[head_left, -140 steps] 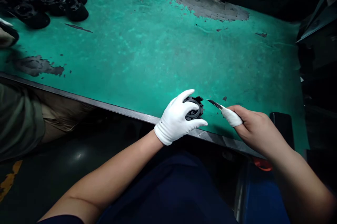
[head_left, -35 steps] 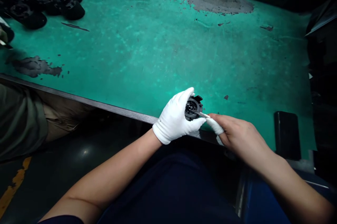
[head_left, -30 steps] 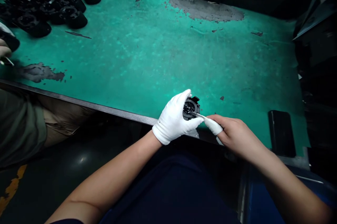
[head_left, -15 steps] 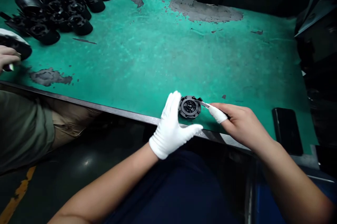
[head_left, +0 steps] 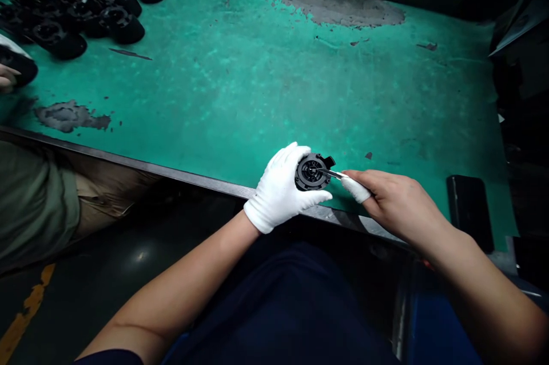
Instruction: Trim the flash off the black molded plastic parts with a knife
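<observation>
A round black plastic part (head_left: pixel 307 180) with ring-shaped ribs and a tab at its upper right is at the near edge of the green table. My left hand (head_left: pixel 281 185), in a white glove, curls its fingers around the part's left side, with the thumb along the lower edge. My right hand (head_left: pixel 394 199) is bare except for a white cover on the thumb. It grips a slim metal hand tool (head_left: pixel 332 173) whose tip reaches over the middle of the part. Most of the handle is hidden in the palm, so its exact kind is unclear.
Many similar black cylindrical parts (head_left: pixel 115 24) are clustered at the table's far left. A co-worker's hand (head_left: pixel 7 78) holds one at the left edge. A black phone-like object (head_left: pixel 469 210) lies at right. The green tabletop (head_left: pixel 214 96) has worn grey patches and a metal front edge.
My left hand has closed around the round part, its fingers now bent over the rim. The part looks turned, and the tool tip has shifted toward its centre. The camera view has shifted slightly.
</observation>
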The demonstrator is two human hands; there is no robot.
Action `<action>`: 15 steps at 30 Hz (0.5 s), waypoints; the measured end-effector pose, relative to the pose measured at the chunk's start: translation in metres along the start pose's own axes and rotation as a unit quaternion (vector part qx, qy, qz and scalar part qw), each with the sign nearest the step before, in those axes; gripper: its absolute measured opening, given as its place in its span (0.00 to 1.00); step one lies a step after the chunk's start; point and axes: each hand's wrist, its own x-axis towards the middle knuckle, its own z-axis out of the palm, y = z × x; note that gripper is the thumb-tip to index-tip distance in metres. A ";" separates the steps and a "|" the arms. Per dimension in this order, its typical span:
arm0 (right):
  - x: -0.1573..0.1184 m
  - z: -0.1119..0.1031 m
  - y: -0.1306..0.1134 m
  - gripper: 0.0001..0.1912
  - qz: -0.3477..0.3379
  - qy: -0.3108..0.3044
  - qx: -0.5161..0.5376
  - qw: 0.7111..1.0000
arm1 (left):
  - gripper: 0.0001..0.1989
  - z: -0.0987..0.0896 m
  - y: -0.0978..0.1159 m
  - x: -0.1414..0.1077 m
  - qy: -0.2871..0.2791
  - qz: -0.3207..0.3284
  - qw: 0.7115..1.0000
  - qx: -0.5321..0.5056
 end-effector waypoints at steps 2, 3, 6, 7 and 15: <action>-0.004 0.002 -0.004 0.19 -0.006 -0.014 0.016 1.000 | 0.47 0.001 -0.001 0.000 0.004 0.004 1.000 -0.003; -0.007 0.004 -0.006 0.19 -0.007 -0.018 0.026 0.999 | 0.47 0.001 -0.001 0.000 0.006 0.004 1.000 -0.005; -0.016 0.009 -0.011 0.19 0.000 -0.012 0.052 0.999 | 0.46 0.002 0.000 -0.001 0.011 -0.007 1.000 -0.007; -0.018 0.011 -0.013 0.19 0.007 -0.005 0.059 0.998 | 0.46 0.003 0.001 -0.001 0.012 -0.012 1.000 -0.009; -0.021 0.019 -0.026 0.21 0.065 0.016 0.021 0.998 | 0.45 0.005 0.004 -0.002 0.023 -0.011 0.999 -0.020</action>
